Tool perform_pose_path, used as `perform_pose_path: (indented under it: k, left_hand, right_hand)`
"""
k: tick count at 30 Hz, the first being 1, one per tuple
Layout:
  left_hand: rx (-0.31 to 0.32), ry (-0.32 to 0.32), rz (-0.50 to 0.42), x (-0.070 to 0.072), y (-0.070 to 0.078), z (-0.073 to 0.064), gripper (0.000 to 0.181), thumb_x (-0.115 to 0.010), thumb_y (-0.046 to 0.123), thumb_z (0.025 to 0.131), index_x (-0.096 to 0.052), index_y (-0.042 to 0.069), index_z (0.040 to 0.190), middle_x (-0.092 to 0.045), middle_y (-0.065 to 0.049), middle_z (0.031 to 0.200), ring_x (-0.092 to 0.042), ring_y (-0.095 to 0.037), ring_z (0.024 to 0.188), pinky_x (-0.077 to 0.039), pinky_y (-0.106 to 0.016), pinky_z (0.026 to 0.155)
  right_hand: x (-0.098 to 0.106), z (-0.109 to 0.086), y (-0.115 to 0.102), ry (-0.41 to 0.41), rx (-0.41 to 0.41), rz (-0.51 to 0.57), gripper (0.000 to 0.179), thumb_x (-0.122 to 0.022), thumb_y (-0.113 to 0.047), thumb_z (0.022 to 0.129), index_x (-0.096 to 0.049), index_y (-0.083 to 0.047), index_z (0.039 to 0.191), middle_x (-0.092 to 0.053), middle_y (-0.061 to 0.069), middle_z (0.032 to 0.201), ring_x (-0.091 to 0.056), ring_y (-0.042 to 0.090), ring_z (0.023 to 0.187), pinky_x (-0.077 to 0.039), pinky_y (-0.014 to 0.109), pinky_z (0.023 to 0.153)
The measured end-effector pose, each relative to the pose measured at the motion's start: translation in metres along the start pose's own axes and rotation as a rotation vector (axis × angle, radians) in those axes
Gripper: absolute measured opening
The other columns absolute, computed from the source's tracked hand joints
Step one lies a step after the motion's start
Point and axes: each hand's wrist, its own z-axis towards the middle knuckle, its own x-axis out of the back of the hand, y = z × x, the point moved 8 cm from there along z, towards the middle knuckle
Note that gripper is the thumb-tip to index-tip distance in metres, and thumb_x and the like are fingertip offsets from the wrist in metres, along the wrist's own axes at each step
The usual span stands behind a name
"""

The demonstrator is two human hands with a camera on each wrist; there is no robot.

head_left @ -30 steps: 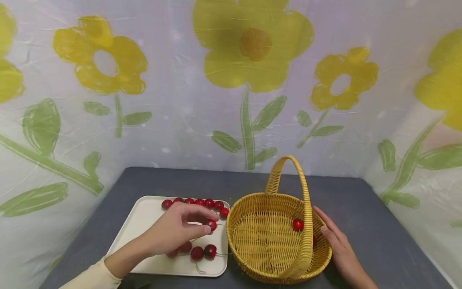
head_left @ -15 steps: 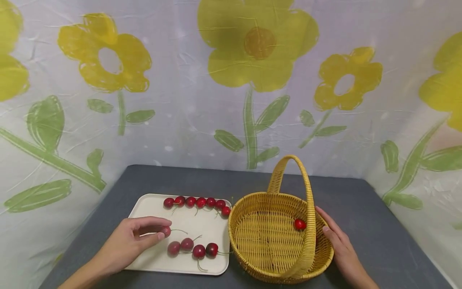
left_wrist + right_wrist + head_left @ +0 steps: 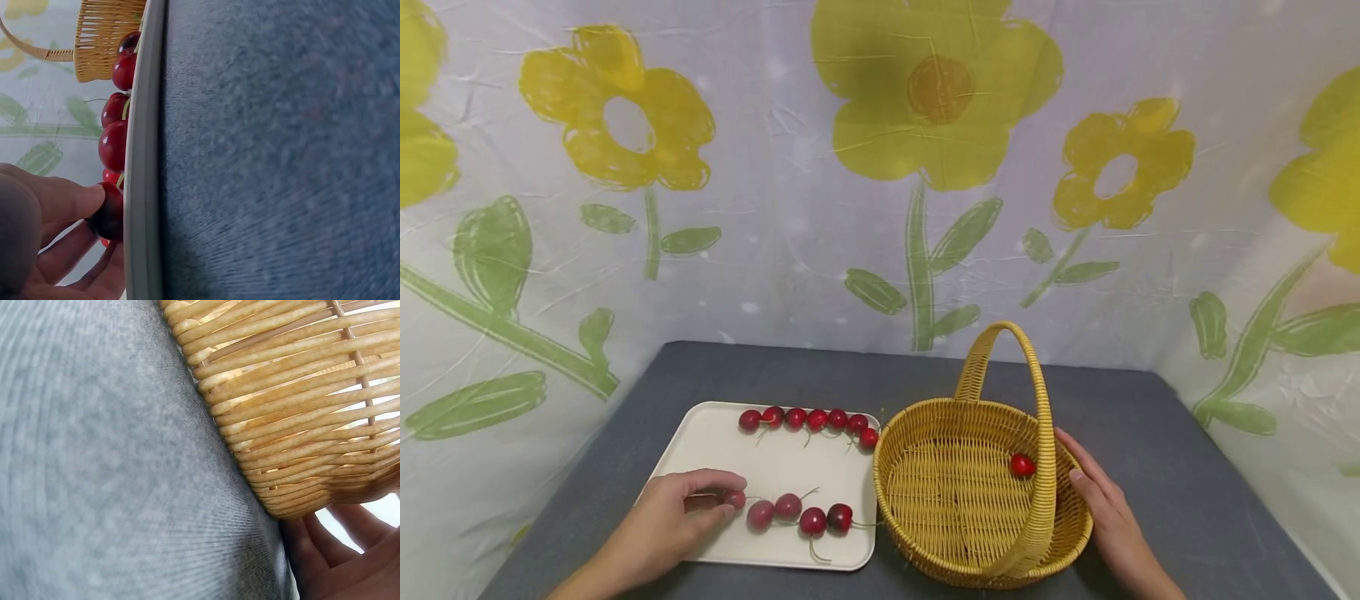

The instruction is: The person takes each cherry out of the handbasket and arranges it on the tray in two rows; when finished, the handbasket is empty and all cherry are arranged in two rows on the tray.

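Observation:
In the head view my left hand (image 3: 673,517) pinches a dark red cherry (image 3: 734,499) between thumb and fingers, low over the front left of the white tray (image 3: 700,442). The left wrist view shows this cherry (image 3: 110,212) right at the tray's rim (image 3: 145,187). Beside it runs a front row of cherries (image 3: 812,522) with thin green stems. My right hand (image 3: 1108,517) rests against the right outer side of the yellow wicker basket (image 3: 955,500), fingers extended along the wall. A red cherry (image 3: 1022,465) lies inside the basket, close to its handle.
A back row of several cherries (image 3: 817,420) lies along the tray's far edge. The basket's tall arched handle (image 3: 1043,433) rises over its right part. Tray and basket stand side by side on a dark grey tabletop (image 3: 820,375), before a flower-printed curtain (image 3: 760,250).
My left hand has carried a cherry from the tray's right-middle area leftward, then down to the left end of the front row. The right hand stays at the basket.

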Motion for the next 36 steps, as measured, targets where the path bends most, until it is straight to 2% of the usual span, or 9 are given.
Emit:
perform_pose_path:
  k: [6,11,15,20,22,25,29,31,36]
  left_hand:
    - [0.014,-0.097,0.069,-0.009,0.000,-0.002,0.028,-0.088,0.006,0.089,-0.083,0.012,0.116,-0.082,0.010,0.105,-0.074,-0.003,0.095,-0.063,-0.021,0.089]
    - [-0.015,-0.122,0.069,-0.013,0.003,0.000,0.030,-0.089,0.008,0.089,-0.082,0.012,0.118,-0.082,0.007,0.109,-0.074,-0.002,0.096,-0.063,-0.021,0.088]
    - [0.001,-0.103,0.073,-0.010,0.004,0.000,0.033,-0.091,0.011,0.088,-0.082,0.012,0.120,-0.082,0.005,0.111,-0.074,-0.003,0.095,-0.064,-0.021,0.089]
    - [0.010,0.010,0.107,0.002,0.016,0.004,0.031,-0.090,0.013,0.090,-0.083,0.018,0.120,-0.083,0.005,0.113,-0.078,-0.007,0.101,-0.065,-0.025,0.091]
    - [-0.019,0.057,0.086,0.006,0.026,0.009,0.030,-0.089,0.011,0.092,-0.083,0.018,0.120,-0.083,0.005,0.115,-0.078,-0.009,0.105,-0.064,-0.024,0.093]
    - [-0.077,0.060,-0.041,0.004,0.046,0.019,0.029,-0.085,0.010,0.096,-0.082,0.015,0.124,-0.083,0.001,0.119,-0.078,-0.007,0.109,-0.061,-0.020,0.096]
    - [-0.122,-0.056,-0.284,-0.013,0.079,0.037,0.029,-0.080,0.013,0.101,-0.078,0.012,0.130,-0.081,-0.007,0.126,-0.077,-0.008,0.115,-0.060,-0.019,0.099]
    - [-0.127,-0.128,-0.357,-0.026,0.097,0.047,0.031,-0.080,0.017,0.102,-0.077,0.012,0.133,-0.080,-0.007,0.128,-0.077,-0.012,0.118,-0.060,-0.020,0.100]
    - [-0.172,-0.305,-0.477,-0.062,0.150,0.071,0.038,-0.078,0.019,0.103,-0.073,0.011,0.140,-0.077,-0.008,0.136,-0.075,-0.027,0.127,-0.061,-0.026,0.102]
  right_hand:
    - [-0.001,-0.001,0.000,-0.005,-0.001,0.015,0.057,-0.033,-0.046,0.121,-0.024,-0.033,0.176,-0.018,0.010,0.182,-0.028,-0.021,0.143,-0.042,0.005,0.103]
    - [0.000,0.000,-0.001,-0.010,0.005,0.015,0.058,-0.033,-0.045,0.121,-0.023,-0.031,0.176,-0.017,0.010,0.183,-0.027,-0.017,0.146,-0.042,0.005,0.103]
    - [-0.001,0.000,0.000,-0.012,0.010,0.010,0.057,-0.033,-0.045,0.121,-0.023,-0.033,0.176,-0.017,0.009,0.183,-0.026,-0.017,0.146,-0.041,0.005,0.103]
    - [-0.001,0.000,0.001,-0.005,0.008,0.003,0.054,-0.033,-0.045,0.121,-0.026,-0.037,0.175,-0.018,0.008,0.183,-0.026,-0.019,0.145,-0.041,0.005,0.103]
    - [0.000,0.000,0.001,-0.003,0.004,0.003,0.054,-0.033,-0.045,0.121,-0.026,-0.038,0.174,-0.018,0.008,0.183,-0.026,-0.016,0.147,-0.041,0.005,0.103]
    - [0.001,0.000,0.000,-0.001,0.004,0.001,0.054,-0.033,-0.045,0.121,-0.026,-0.037,0.175,-0.018,0.007,0.183,-0.025,-0.011,0.151,-0.041,0.005,0.103]
    - [0.001,0.000,0.000,0.001,0.006,-0.005,0.053,-0.033,-0.044,0.121,-0.027,-0.039,0.174,-0.018,0.006,0.183,-0.024,-0.009,0.153,-0.041,0.006,0.103]
    - [0.001,0.000,0.000,0.001,0.010,-0.006,0.053,-0.033,-0.043,0.121,-0.027,-0.039,0.174,-0.018,0.006,0.183,-0.023,-0.003,0.157,-0.041,0.006,0.103]
    - [-0.001,0.001,-0.002,-0.001,0.020,-0.007,0.054,-0.034,-0.041,0.122,-0.027,-0.035,0.175,-0.018,0.006,0.183,-0.015,0.031,0.168,-0.038,0.005,0.103]
